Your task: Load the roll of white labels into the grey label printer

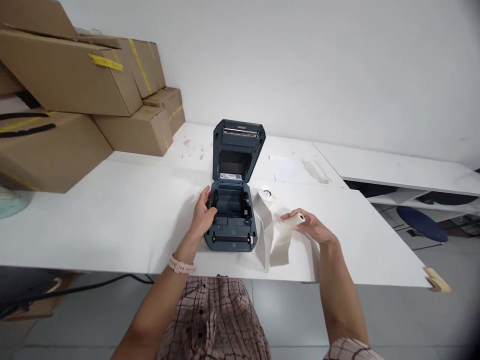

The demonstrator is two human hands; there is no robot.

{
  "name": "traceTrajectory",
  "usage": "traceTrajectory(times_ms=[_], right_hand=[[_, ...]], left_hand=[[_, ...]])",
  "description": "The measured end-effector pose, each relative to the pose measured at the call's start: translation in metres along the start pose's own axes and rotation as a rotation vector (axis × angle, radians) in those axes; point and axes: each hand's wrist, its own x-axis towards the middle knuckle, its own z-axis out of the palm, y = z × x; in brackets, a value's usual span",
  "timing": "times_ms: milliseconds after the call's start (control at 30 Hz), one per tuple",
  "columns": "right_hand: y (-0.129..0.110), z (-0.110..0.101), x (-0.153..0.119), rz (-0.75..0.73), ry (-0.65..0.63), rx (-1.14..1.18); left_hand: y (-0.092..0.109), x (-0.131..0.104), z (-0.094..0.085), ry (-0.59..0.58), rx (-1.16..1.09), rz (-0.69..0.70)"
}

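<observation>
A dark label printer (231, 220) stands on the white table with its lid (239, 142) raised and its inner bay bare. My left hand (204, 212) grips the printer's left side, the thumb over the edge. To the right, my right hand (309, 225) holds a small white paper roll (296, 220), whose loose strip hangs down to the table. Between this roll and the printer lies another roll (267, 194) with a dark core, beside a long curled strip of paper (267, 232).
Cardboard boxes (75, 80) with yellow tape are stacked at the left against the wall. The white table (112, 215) has its front edge near my body. A thin sheet (287, 169) lies behind the rolls. A blue stool (422, 223) is at the right.
</observation>
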Motion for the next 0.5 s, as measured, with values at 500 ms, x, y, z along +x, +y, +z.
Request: traceTrajectory(times_ms=[500], right_hand=[[-0.01, 0.007, 0.035, 0.082, -0.301, -0.2]], left_hand=[[0.005, -0.002, -0.001, 0.029, 0.021, -0.029]])
